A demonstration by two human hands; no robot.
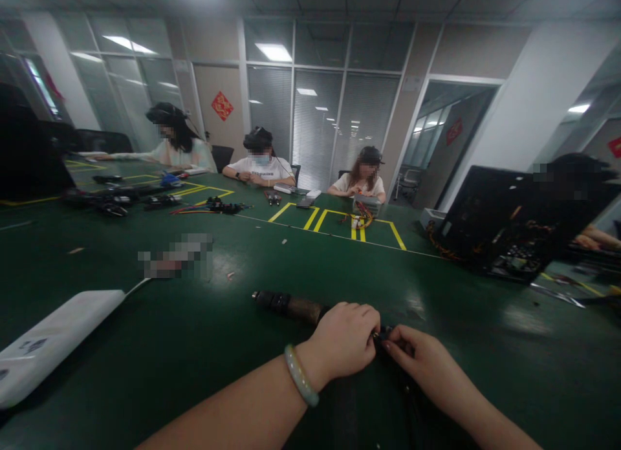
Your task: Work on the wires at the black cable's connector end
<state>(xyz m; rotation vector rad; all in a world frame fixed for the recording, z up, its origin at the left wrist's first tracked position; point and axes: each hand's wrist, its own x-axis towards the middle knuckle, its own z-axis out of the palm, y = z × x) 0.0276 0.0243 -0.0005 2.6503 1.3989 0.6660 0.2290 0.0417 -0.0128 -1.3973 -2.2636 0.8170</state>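
A dark, in-line electric screwdriver (303,309) lies over the green table, its narrow metal tip pointing left. My left hand (342,340), with a pale green bangle at the wrist, is closed around the tool's rear end. Close beside it, my right hand (417,353) pinches a small dark piece, which looks like a cable plug (385,333), between thumb and fingers. The two hands nearly meet there, and a tiny brassy glint shows between them. Whether the plug sits in the tool cannot be made out. A dark cable (406,388) hangs below my right hand.
A white power bank (58,346) with a cord lies at left. Black cable bundles (223,205) and yellow tape marks (334,212) are farther back. An open black computer case (490,224) stands at right. Several people sit around the table, one hand of a co-worker (599,236) showing at far right.
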